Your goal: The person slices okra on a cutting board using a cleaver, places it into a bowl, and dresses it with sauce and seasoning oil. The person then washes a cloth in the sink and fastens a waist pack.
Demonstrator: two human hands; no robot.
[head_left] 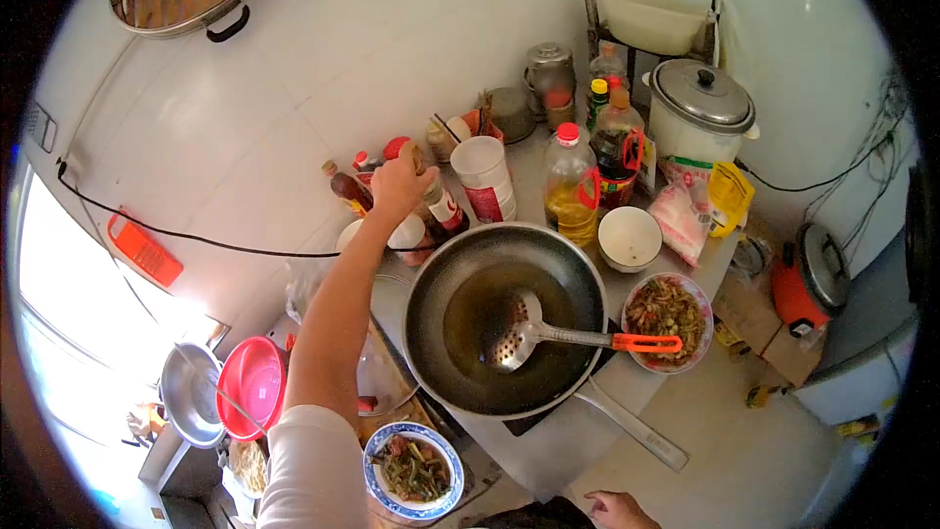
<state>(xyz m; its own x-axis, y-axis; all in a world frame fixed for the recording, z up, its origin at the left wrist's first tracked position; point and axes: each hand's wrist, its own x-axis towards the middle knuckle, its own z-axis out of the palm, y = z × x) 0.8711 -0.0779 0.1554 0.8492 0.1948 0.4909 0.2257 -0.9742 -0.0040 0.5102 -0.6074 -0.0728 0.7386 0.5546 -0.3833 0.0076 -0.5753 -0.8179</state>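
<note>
My left hand (pixel 399 186) reaches to the back of the counter, its fingers closed round the top of a dark bottle (pixel 446 209) with a red-and-white label. My right hand (pixel 621 510) is low at the bottom edge, partly cut off; whether it holds anything is hidden. Between them sits a black wok (pixel 441 333) with some oil in its bottom. A slotted ladle (pixel 511 345) rests in it, its orange-tipped handle lying over the right rim. A bowl of cooked food (pixel 670 321) stands right of the wok, and a blue-rimmed bowl of food (pixel 413 470) at its lower left.
Behind the wok are a white tub (pixel 482 176), an oil bottle (pixel 571 186) and an empty white bowl (pixel 630 239). A lidded pot (pixel 701 108) stands at the back right. The wok handle (pixel 636 428) juts toward the lower right. Pink and metal basins (pixel 253 387) are at left.
</note>
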